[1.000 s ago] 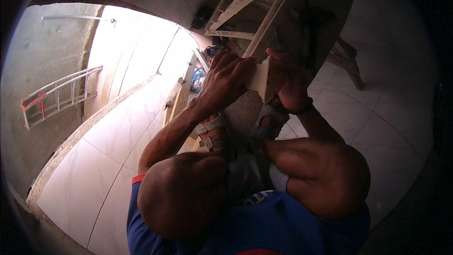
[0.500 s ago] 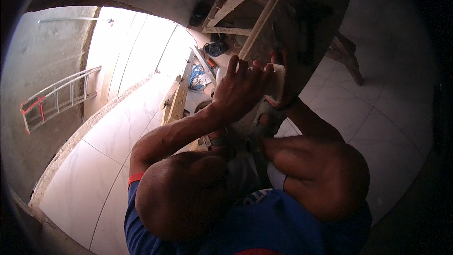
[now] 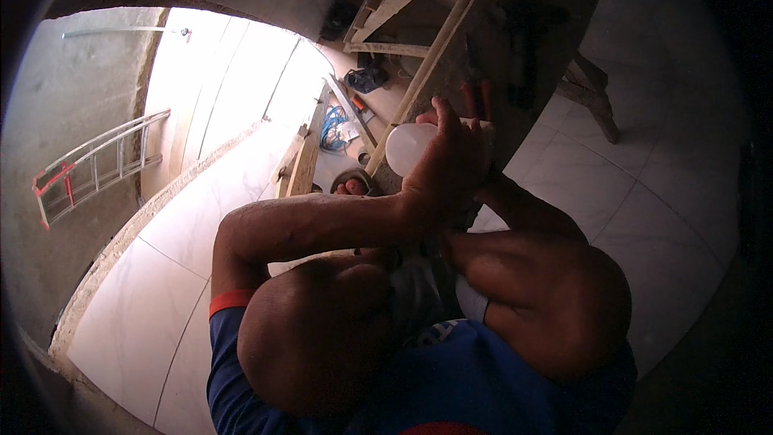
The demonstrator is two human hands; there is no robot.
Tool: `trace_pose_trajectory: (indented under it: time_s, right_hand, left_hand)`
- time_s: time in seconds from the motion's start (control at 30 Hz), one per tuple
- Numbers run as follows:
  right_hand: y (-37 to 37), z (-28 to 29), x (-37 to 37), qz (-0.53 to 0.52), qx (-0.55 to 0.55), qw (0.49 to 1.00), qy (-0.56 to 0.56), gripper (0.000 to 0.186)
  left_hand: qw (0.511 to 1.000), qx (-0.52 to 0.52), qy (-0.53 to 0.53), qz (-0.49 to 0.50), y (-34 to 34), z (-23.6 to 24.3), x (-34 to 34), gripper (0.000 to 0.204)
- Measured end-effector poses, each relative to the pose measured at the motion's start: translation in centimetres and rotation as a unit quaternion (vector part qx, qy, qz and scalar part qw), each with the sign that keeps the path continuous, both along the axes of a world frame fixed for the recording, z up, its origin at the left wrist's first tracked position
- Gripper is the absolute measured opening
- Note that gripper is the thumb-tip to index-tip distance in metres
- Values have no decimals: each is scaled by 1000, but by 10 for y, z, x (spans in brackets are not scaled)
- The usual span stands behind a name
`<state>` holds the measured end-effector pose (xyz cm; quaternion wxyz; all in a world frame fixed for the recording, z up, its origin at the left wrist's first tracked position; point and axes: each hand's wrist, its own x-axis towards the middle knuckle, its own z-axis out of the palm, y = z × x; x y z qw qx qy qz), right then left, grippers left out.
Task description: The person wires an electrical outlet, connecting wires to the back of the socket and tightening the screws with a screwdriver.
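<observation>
A white, round-ended thing [image 3: 407, 150] is held up in front of my knees, with its pale disc-like end turned to the left. My left hand [image 3: 449, 157] is closed over it, fingers bent across its far side and wrist angled up. Behind the left hand, my right forearm [image 3: 533, 208] reaches in from the right; the right hand itself is almost wholly hidden there, so its fingers cannot be made out. Just beyond both hands lies a red-handled tool [image 3: 477, 100] on the dark wooden board [image 3: 555, 40].
A wooden trestle frame [image 3: 403, 4] stands at the far side, and a wooden leg [image 3: 592, 97] props the board at right. Blue cable [image 3: 334, 129] and a dark bundle [image 3: 366, 79] lie on the floor. A ladder [image 3: 97, 165] is at far left.
My left hand has turned and shifted right, and the white round end now shows left of it. My right fingers, partly seen before, have gone behind the left hand.
</observation>
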<state>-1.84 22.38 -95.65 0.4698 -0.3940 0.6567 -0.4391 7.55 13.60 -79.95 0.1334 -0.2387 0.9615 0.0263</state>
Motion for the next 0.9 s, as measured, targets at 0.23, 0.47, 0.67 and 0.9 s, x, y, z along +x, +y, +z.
trace_pose_trajectory:
  time_s: [0.23, 0.47, 0.67, 0.9]
  right_hand:
    - [1, -5, -15, 9, -19, 1000, 22, 37]
    - [-17, 6, -57, 78, -34, 996, 25, 38]
    - [-21, 12, -72, 124, -69, 988, 60, 38]
    - [-42, 63, -72, 117, 77, 990, -26, 37]
  left_hand:
    - [990, 80, 93, 67, -7, -20, 12, 47]
    - [931, 234, 247, 131, -23, -42, 40, 55]
    - [843, 370, 342, 189, -27, -52, 59, 73]
    - [629, 517, 521, 256, -10, -68, 81, 85]
